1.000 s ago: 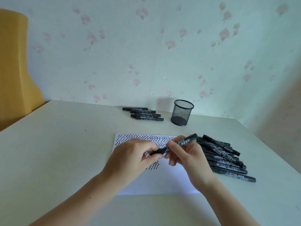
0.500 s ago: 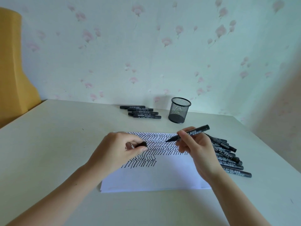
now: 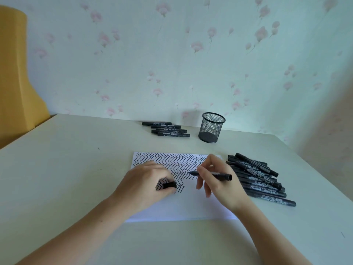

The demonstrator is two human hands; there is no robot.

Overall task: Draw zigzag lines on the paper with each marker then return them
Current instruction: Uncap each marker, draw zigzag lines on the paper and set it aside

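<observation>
Paper (image 3: 183,205) mid-table, marker pile (image 3: 256,178) right, cup (image 3: 211,127) and marker row (image 3: 166,129) behind.

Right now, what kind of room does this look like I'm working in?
Probably a desk at home, perhaps a bedroom or study corner. The wall has pale wallpaper with pink flowers, a pale table stands against it, and a black mesh pen cup sits near loose black markers.

At frame centre, the right hand (image 3: 219,182) holds an uncapped marker (image 3: 212,175), tip over the zigzag-covered paper (image 3: 183,205). The left hand (image 3: 145,186) grips its cap (image 3: 169,185). A marker pile (image 3: 259,180) lies at right; a mesh cup (image 3: 211,127) above.
</observation>
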